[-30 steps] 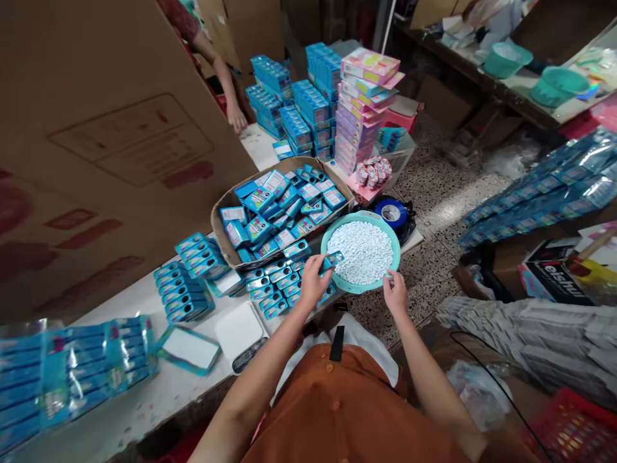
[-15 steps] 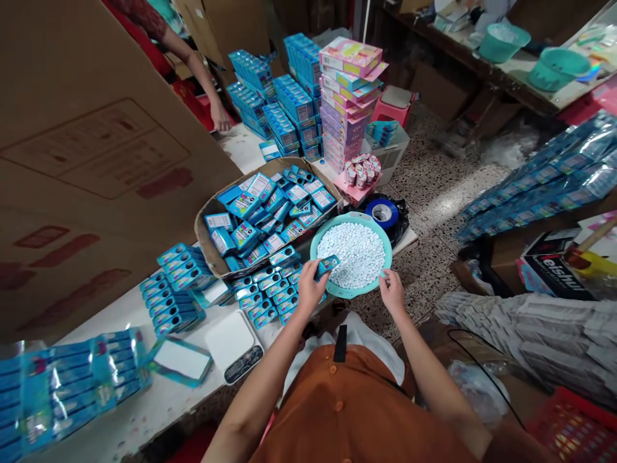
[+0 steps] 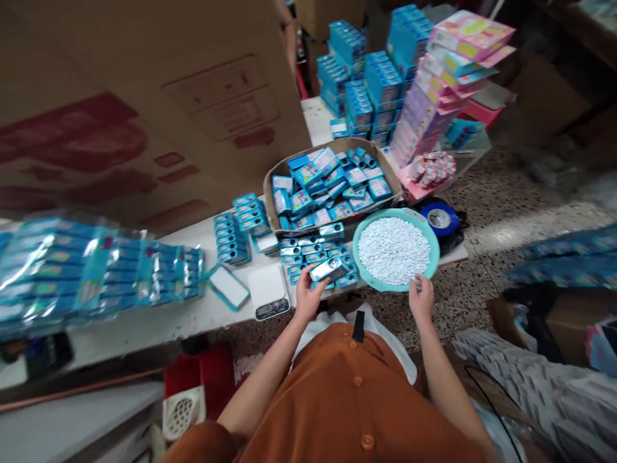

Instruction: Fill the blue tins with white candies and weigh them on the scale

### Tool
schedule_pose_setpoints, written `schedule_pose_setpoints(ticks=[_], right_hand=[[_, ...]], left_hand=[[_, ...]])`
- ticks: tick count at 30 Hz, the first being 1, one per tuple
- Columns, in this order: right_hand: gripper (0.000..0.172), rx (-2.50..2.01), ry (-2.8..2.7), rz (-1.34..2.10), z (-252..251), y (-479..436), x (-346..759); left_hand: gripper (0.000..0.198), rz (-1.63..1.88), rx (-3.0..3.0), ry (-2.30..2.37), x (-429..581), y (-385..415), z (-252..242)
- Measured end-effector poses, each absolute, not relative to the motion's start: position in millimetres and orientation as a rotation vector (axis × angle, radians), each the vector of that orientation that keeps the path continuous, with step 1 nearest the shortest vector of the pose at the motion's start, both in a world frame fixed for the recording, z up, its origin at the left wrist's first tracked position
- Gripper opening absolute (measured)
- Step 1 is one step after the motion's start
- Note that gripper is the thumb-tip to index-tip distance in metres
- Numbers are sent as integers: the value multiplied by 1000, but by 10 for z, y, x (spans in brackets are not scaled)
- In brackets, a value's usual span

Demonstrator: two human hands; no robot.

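Not a word could be read: red print blurred across the large brown cardboard carton at left, and labels on small blue rectangular boxes, centre, looked too tiny!

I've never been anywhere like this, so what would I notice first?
Probably the turquoise basin of small white pieces, by the person's right hand. To its left, the left hand holds a blue box near rows of similar boxes. Farther back, right, is a tall pinkish stack of boxes.
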State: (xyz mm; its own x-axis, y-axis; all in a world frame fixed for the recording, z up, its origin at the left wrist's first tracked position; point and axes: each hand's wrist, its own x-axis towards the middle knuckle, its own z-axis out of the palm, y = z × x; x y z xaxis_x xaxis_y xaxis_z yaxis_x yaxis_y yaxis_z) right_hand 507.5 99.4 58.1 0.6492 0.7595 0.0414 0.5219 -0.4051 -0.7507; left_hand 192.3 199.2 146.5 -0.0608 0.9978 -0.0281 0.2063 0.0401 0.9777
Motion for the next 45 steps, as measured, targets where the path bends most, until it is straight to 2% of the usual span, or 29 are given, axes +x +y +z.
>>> schedule_pose_setpoints(ticks=[4,7,13,19,26,28,32,34,45], right_hand=[[41,-2093,-1083,387,596,1117,4930],[40,-2071,-1099,401,640,1224,4766],[42,-2075,-1072,441,725,1364,4434],[40,-2087,-1181,392,788,1336,4128],[42,-2114,-1198,344,812,1224,3854],[42,-2118,-1189,333,815,1199,3804],[42,-2137,-1177,316,820,1159,3709],[43,-2144,-1179,313,823,1146,3656],[42,-2152,-1221,325,837,1203,3468]], left_hand=[[44,1182,1197,1773,1043,1690,1242],[44,1101,1155,1996,456,1538,1052],[40,898,1279,2062,-217,1555,745],[36,921,1363,2011,-483,1776,486],[37,772,1411,1959,-701,2025,366],[43,756,1457,1901,-774,2051,348],[68,771,1553,1841,-937,1986,336],[72,757,1547,1874,-1018,1907,347],[62,711,1549,1938,-1232,1511,454]])
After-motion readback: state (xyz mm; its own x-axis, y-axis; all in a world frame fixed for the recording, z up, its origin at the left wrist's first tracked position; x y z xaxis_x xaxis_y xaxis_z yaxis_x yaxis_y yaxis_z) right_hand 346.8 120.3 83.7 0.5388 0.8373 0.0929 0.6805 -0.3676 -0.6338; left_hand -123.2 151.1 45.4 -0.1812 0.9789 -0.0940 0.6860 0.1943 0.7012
